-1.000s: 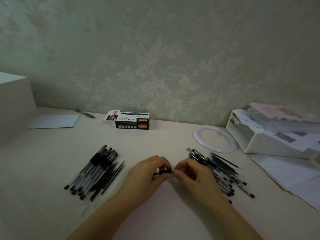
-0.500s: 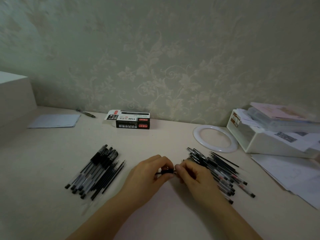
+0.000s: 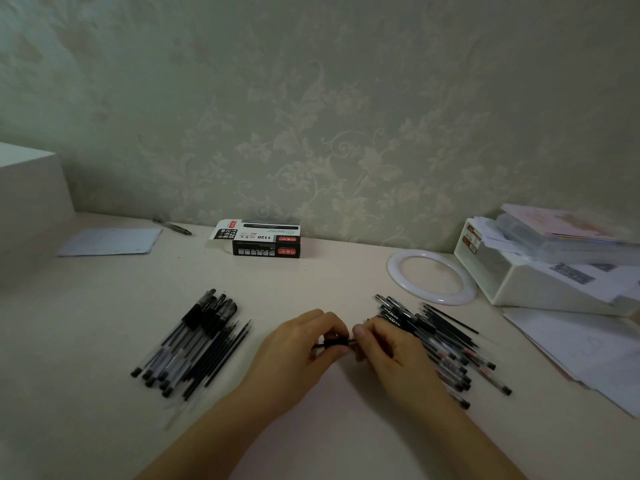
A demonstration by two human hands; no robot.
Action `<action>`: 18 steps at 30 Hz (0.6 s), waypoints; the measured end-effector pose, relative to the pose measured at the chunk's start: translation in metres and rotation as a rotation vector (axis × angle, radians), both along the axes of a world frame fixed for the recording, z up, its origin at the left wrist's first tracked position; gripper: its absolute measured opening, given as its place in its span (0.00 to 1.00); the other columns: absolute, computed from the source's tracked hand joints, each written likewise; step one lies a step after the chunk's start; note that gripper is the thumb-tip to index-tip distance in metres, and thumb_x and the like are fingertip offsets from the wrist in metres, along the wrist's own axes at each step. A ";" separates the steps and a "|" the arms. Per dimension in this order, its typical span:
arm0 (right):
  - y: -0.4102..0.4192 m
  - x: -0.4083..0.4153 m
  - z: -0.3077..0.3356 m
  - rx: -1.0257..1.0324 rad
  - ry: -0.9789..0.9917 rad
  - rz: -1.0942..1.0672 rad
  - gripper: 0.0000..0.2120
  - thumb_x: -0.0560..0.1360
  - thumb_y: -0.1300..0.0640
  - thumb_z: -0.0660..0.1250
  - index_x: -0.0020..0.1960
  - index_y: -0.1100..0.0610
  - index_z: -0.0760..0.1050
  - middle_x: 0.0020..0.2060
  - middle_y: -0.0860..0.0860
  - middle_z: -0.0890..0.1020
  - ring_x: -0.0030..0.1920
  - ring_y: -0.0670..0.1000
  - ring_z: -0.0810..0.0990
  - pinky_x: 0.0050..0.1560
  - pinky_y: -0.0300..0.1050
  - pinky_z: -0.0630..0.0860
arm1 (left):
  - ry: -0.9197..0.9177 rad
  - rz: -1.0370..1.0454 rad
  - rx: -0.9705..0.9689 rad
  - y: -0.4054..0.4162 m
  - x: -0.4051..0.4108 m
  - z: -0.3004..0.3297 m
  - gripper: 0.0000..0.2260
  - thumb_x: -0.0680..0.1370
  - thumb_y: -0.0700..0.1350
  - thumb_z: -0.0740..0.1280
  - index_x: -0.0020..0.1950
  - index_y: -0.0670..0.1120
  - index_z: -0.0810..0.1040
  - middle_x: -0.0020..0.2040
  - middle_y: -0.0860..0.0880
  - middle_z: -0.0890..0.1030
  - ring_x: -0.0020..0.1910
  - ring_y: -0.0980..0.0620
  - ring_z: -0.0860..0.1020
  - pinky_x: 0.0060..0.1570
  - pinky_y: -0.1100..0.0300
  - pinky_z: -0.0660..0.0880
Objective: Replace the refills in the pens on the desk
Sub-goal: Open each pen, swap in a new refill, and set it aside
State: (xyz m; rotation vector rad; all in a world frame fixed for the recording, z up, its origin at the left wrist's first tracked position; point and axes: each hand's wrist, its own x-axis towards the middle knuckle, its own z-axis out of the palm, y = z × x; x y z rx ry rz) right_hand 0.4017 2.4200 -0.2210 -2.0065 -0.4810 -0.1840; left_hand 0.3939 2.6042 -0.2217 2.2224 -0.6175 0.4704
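Note:
At the middle of the desk my left hand [image 3: 298, 344] and my right hand [image 3: 388, 348] meet over one black pen [image 3: 334, 342]. The left fingers pinch its dark grip section; the right fingertips pinch the end beside it. Most of the pen is hidden under both hands. A pile of black capped pens and thin refills [image 3: 197, 341] lies to the left. Another pile of pens and refills [image 3: 440, 337] lies to the right, partly behind my right hand.
A black and white refill box [image 3: 263, 239] stands near the wall. Beside it lie a loose pen [image 3: 173, 226] and a sheet of paper [image 3: 110, 241]. A white ring [image 3: 431, 276], a white organiser box [image 3: 540, 271] with papers and loose sheets [image 3: 581, 348] sit at the right.
Both hands stay together on the pen; the fingers have shifted slightly along it, and the right hand has edged a little closer to the left.

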 end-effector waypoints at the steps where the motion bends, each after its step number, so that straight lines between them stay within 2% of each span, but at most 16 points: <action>1: 0.000 0.000 0.001 -0.001 0.003 0.015 0.14 0.76 0.41 0.62 0.39 0.49 0.77 0.34 0.47 0.80 0.33 0.41 0.74 0.36 0.35 0.70 | 0.005 0.002 -0.012 0.000 0.000 0.000 0.03 0.76 0.51 0.69 0.48 0.56 0.77 0.44 0.58 0.78 0.42 0.55 0.77 0.40 0.57 0.76; 4: -0.001 0.001 0.001 -0.001 -0.001 0.057 0.10 0.79 0.48 0.64 0.40 0.49 0.77 0.33 0.46 0.78 0.33 0.41 0.73 0.36 0.34 0.69 | -0.002 -0.023 -0.038 0.000 -0.001 0.003 0.03 0.77 0.48 0.69 0.49 0.54 0.80 0.42 0.59 0.77 0.41 0.57 0.77 0.39 0.66 0.74; 8: -0.002 0.001 0.003 0.050 0.014 0.073 0.13 0.81 0.55 0.63 0.38 0.46 0.75 0.30 0.44 0.74 0.33 0.41 0.70 0.36 0.33 0.67 | -0.043 -0.036 -0.022 -0.002 -0.002 0.007 0.05 0.78 0.43 0.69 0.52 0.50 0.83 0.42 0.57 0.78 0.41 0.61 0.76 0.41 0.75 0.68; 12: 0.000 0.000 0.002 0.065 0.039 0.034 0.12 0.80 0.53 0.64 0.38 0.46 0.77 0.31 0.45 0.77 0.33 0.41 0.72 0.37 0.34 0.68 | -0.065 -0.013 -0.001 -0.001 -0.002 0.008 0.04 0.77 0.44 0.70 0.51 0.49 0.83 0.43 0.56 0.78 0.40 0.59 0.76 0.42 0.67 0.74; 14: 0.001 -0.001 0.000 0.058 -0.013 -0.042 0.10 0.79 0.52 0.65 0.40 0.47 0.79 0.32 0.45 0.79 0.34 0.41 0.75 0.37 0.32 0.69 | -0.072 0.028 0.001 0.000 -0.002 0.008 0.04 0.77 0.45 0.70 0.50 0.51 0.82 0.44 0.58 0.77 0.40 0.59 0.76 0.41 0.65 0.75; 16: -0.002 0.001 -0.002 -0.067 -0.116 -0.144 0.07 0.77 0.50 0.67 0.42 0.49 0.81 0.35 0.44 0.79 0.38 0.42 0.77 0.39 0.31 0.69 | -0.066 0.097 0.003 0.003 -0.001 0.006 0.03 0.77 0.46 0.70 0.50 0.52 0.81 0.44 0.58 0.77 0.40 0.59 0.76 0.41 0.65 0.75; 18: -0.005 0.003 -0.004 -0.305 -0.208 -0.203 0.07 0.75 0.48 0.70 0.46 0.51 0.82 0.40 0.42 0.77 0.43 0.43 0.75 0.43 0.35 0.71 | -0.045 0.164 0.016 0.007 0.002 0.005 0.04 0.77 0.47 0.69 0.51 0.52 0.81 0.44 0.58 0.77 0.39 0.59 0.76 0.42 0.65 0.75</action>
